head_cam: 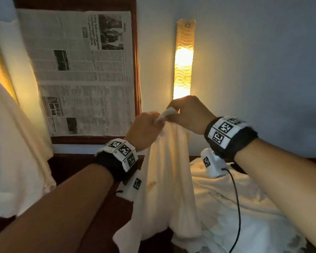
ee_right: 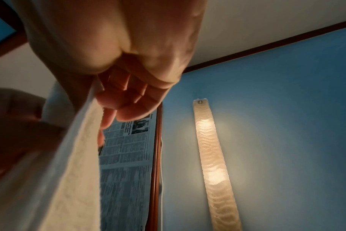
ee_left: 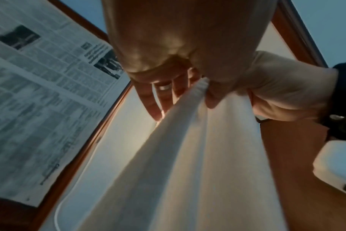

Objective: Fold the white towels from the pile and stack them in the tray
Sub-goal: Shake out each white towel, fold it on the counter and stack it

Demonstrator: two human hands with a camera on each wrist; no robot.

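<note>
A white towel [head_cam: 164, 179] hangs from both hands, held up in front of the wall. My left hand [head_cam: 148, 128] pinches its top edge, with the right hand [head_cam: 186, 114] gripping the same edge right beside it. In the left wrist view the towel [ee_left: 188, 156] falls away from the pinching left hand [ee_left: 190, 87], thumb on one side and fingers [ee_left: 160, 100] on the other. From the right wrist, the towel's edge [ee_right: 75, 156] runs down from my right hand [ee_right: 109, 100]. A rumpled pile of white towels [head_cam: 244, 207] lies below at the right. No tray is in view.
A framed newspaper [head_cam: 84, 73] hangs on the wall at the left, and a lit vertical wall lamp [head_cam: 183, 59] glows just behind the hands. White cloth [head_cam: 16, 143] drapes at the far left. A black cable [head_cam: 237, 207] trails from the right wrist camera over the pile.
</note>
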